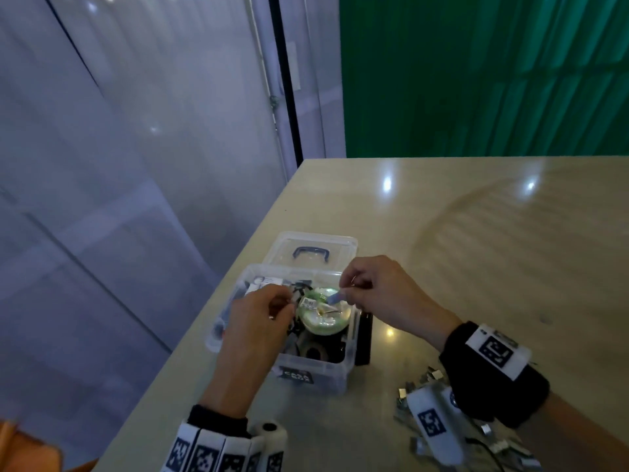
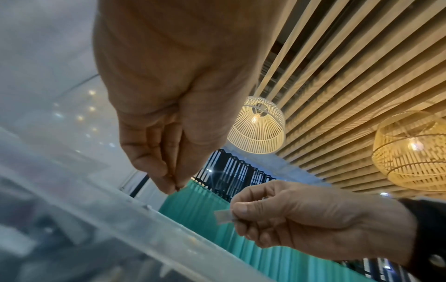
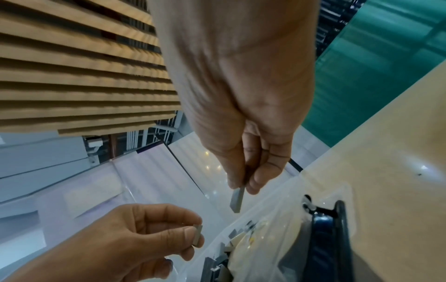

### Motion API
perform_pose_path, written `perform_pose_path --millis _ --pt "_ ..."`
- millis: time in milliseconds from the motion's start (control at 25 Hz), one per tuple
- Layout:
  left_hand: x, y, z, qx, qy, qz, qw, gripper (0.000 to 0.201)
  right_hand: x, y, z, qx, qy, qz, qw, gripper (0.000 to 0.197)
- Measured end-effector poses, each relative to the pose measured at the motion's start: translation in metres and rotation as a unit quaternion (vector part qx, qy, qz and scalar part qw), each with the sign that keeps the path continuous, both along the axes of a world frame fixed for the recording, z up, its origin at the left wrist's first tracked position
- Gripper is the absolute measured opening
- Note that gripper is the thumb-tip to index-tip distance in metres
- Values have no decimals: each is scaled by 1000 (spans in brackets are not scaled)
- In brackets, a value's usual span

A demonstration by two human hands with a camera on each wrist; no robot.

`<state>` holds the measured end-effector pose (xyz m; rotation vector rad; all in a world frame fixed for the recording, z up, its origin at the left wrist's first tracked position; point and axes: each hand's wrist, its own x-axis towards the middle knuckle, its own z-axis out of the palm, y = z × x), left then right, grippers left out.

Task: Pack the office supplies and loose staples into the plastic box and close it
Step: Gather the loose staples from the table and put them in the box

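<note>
The clear plastic box (image 1: 308,371) stands open near the table's left edge, its lid (image 1: 316,245) with a blue handle (image 1: 312,254) lying flat behind it. Inside are a round green item (image 1: 323,318) and dark office supplies. My left hand (image 1: 286,304) hovers over the box's left half and pinches a short staple strip (image 3: 198,236). Over the right half, my right hand (image 1: 345,294) pinches another staple strip (image 3: 237,200) between thumb and fingers, its end pointing down. Several loose staples (image 1: 427,376) lie on the table by my right wrist.
A black object (image 1: 363,338) stands against the box's right wall. The beige table (image 1: 493,250) ends just left of the box, with a pale floor below. A green wall lies beyond the far edge.
</note>
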<state>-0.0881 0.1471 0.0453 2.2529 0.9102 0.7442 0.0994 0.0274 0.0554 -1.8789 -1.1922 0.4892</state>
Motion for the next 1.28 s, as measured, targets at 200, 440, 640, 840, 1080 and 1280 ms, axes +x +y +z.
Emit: perform_pose_path --millis 200,440,640,840,1080,1280 --pt "-6 33 -7 33 35 10 999 13 -9 54 7 -36 -29 37 998 5" --pt "16 45 -3 36 96 0 995 15 -15 102 6 -103 -39 52 993 15" --pt "18 47 4 2 99 -31 995 14 -9 102 6 -98 -42 22 994 21" --pt "14 52 10 -19 31 -14 999 13 11 75 18 -39 -62 -4 997 19" --pt "46 14 28 -6 -6 -85 996 13 32 23 33 -17 -66 0 998 9" --pt "85 -26 24 -5 10 -153 988 17 52 -32 33 -49 -50 14 997 6"
